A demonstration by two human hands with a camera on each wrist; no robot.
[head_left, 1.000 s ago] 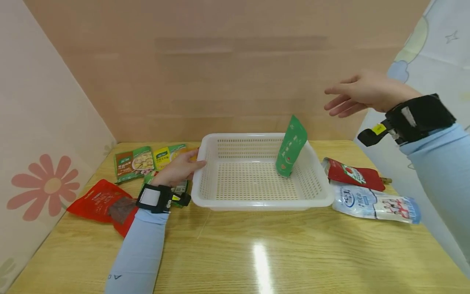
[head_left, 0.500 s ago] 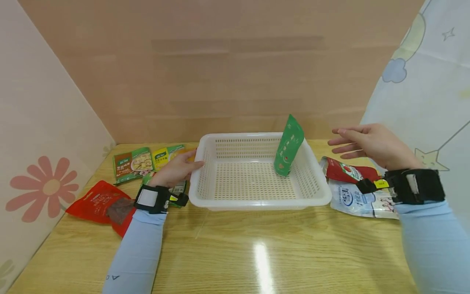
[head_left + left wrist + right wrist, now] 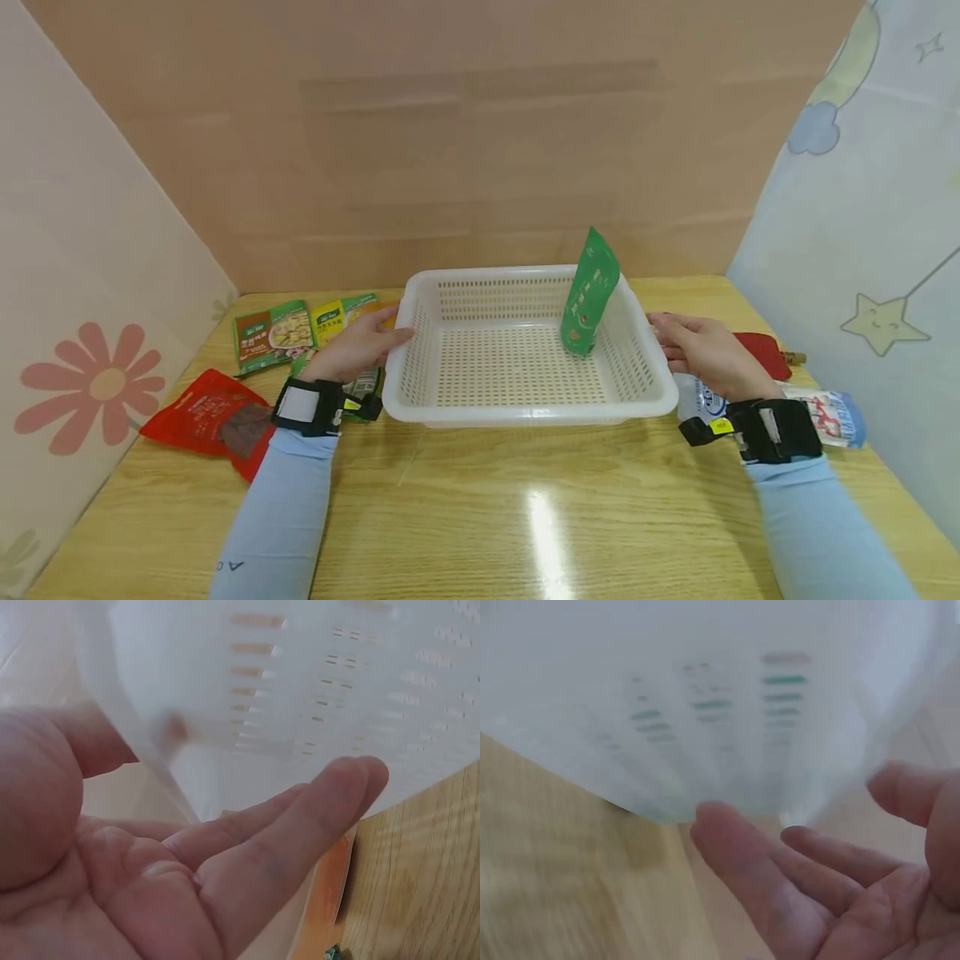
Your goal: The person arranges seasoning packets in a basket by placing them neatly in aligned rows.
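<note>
A white plastic basket [image 3: 517, 412] with slotted walls stands in the middle of the wooden table in the head view. A green pouch [image 3: 590, 292] leans upright inside it at the right. My left hand [image 3: 358, 346] holds the basket's left rim, thumb over the edge and fingers under the outer wall. In the left wrist view the left hand's fingers [image 3: 262, 862] stretch along that wall. At the basket's right side, my right hand [image 3: 708, 354] has its fingertips right at the rim. The right wrist view shows its fingers [image 3: 742, 862] extended beside the wall, thumb apart.
Left of the basket lie a red bag [image 3: 213, 421], a brown-and-green packet [image 3: 273, 335], a yellow packet [image 3: 337, 321] and a green packet [image 3: 367, 387] partly behind my left hand. To the right, my right hand partly covers a red pouch [image 3: 765, 354] and a blue-white pouch [image 3: 832, 417].
My right hand has come down from above the right side and moved left to the basket's right rim. My left hand stays on the left rim; the green pouch still stands inside.
</note>
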